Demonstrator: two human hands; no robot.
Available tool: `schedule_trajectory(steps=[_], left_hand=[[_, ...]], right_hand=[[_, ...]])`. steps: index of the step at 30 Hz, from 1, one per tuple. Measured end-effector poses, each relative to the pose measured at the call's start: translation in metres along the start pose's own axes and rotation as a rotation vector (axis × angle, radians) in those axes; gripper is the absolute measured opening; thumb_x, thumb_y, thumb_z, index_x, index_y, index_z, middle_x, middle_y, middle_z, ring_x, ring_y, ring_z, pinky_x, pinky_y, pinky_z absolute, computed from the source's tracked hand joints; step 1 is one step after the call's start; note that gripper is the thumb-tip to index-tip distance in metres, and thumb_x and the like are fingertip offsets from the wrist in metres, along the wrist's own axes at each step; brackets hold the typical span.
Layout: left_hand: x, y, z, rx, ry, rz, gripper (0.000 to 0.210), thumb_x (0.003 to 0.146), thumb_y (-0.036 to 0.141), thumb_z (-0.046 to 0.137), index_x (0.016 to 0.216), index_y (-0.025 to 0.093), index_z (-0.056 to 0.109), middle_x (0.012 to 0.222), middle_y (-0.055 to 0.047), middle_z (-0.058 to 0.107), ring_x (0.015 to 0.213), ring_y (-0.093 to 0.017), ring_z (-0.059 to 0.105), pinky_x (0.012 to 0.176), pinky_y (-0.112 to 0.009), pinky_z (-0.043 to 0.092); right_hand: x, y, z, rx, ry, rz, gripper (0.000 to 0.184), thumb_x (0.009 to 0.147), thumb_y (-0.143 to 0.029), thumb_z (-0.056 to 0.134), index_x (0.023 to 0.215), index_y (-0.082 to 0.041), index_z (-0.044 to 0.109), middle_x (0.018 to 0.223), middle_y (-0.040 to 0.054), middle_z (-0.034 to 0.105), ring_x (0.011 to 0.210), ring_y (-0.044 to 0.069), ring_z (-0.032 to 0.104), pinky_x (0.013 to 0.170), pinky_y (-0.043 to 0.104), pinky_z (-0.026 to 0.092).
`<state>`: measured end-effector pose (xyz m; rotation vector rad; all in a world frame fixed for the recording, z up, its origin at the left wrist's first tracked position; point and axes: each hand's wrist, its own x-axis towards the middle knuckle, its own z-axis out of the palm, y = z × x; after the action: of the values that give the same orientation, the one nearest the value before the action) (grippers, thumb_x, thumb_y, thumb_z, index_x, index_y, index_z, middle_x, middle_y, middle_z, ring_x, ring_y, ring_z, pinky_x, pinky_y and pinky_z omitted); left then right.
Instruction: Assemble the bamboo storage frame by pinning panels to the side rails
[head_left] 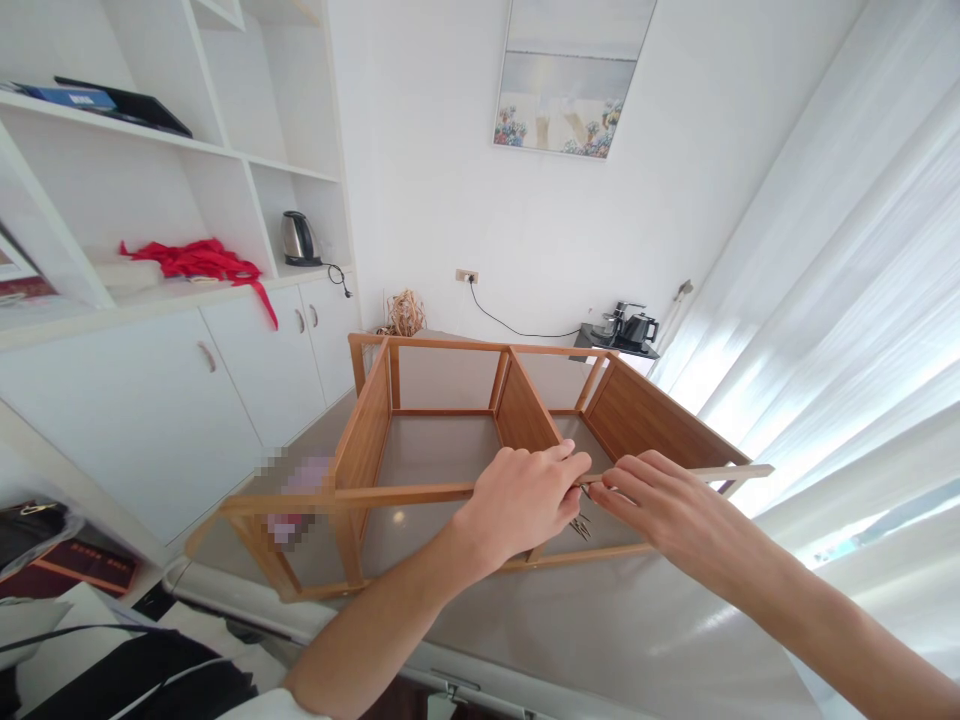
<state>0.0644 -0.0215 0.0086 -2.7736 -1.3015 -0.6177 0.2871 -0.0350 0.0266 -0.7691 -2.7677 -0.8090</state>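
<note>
A wooden shelf rack with solid panels lies on its side on a pale, glossy table. My left hand is closed over its near rail, by the end of the middle panel. Close on its right, my right hand has its fingers bent and pinched together at the same rail; what is between its fingertips is hidden. Just below the fingertips shows a small cluster of thin metal screws. Whether they lie on the table or hang from a hand, I cannot tell.
White cabinets and shelves stand left, holding an electric kettle and red cloth. A blurred patch is behind the rack's left end. A black kettle stands at the back; white curtains hang right.
</note>
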Motion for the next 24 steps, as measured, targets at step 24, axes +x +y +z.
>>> schedule_trajectory(steps=[24], left_hand=[[0.000, 0.000, 0.004, -0.007, 0.031, -0.010, 0.008, 0.095, 0.030, 0.051, 0.096, 0.025, 0.057, 0.137, 0.004, 0.065, 0.079, -0.021, 0.075, 0.058, -0.030, 0.050]], right_hand=[[-0.019, -0.019, 0.026, 0.152, 0.071, 0.195, 0.027, 0.096, -0.004, 0.046, 0.113, -0.018, 0.061, 0.100, 0.0072, 0.069, 0.096, 0.021, 0.066, 0.083, 0.036, 0.051]])
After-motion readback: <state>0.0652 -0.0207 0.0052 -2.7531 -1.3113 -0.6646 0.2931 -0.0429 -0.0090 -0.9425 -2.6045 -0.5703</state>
